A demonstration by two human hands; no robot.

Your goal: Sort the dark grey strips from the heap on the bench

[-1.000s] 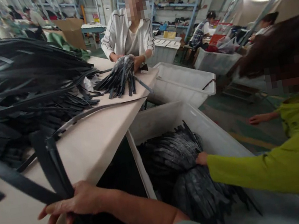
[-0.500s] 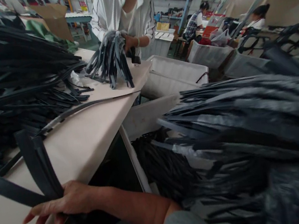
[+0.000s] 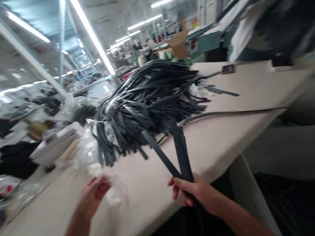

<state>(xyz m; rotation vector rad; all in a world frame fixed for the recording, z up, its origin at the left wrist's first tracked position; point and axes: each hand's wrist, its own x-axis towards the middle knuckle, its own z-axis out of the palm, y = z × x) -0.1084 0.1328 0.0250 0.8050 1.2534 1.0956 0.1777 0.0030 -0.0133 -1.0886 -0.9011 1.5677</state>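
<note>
My right hand [image 3: 198,193] grips a few dark straps [image 3: 179,150] at the table [image 3: 224,139] edge, their ends rising toward the big strap pile [image 3: 148,99] on the tabletop. My left hand [image 3: 94,193], fingers loosely curled, touches blurred clear plastic wrap [image 3: 113,188] lying near the pile

The right hand [image 3: 198,193] is reaching forward from the lower right on a bare forearm, fingers curling shut around what it is gripping — knuckles facing up. The left hand [image 3: 94,193] is stretching out on a bare arm from the lower left, fingers bending loosely inward, blurred.
</note>
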